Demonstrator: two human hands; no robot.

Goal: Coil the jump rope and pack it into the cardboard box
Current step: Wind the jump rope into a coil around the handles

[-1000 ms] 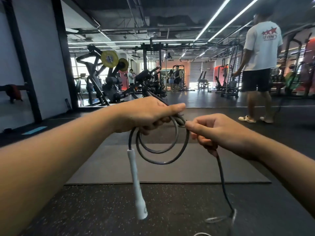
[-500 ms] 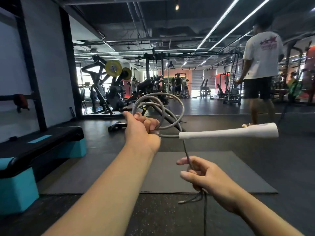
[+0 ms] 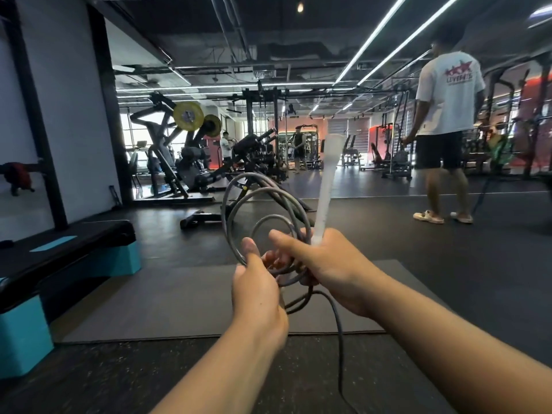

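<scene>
The grey jump rope (image 3: 239,201) stands in several loops above my hands at the middle of the view. My left hand (image 3: 257,291) is shut on the bottom of the loops. My right hand (image 3: 325,270) presses against it and grips the rope bundle beside the white handle (image 3: 327,186), which points straight up. A loose length of rope (image 3: 339,339) hangs from the hands down past the bottom edge. No cardboard box is in view.
A dark grey mat (image 3: 185,300) lies on the black rubber floor below my hands. A black and teal step platform (image 3: 59,264) stands at the left. A person in a white shirt (image 3: 448,121) stands at the right. Gym machines (image 3: 191,150) fill the back.
My right hand has come up from below to meet the left hand at the coil. The white handle has swung from pointing right to pointing up. Another loop has joined the coil.
</scene>
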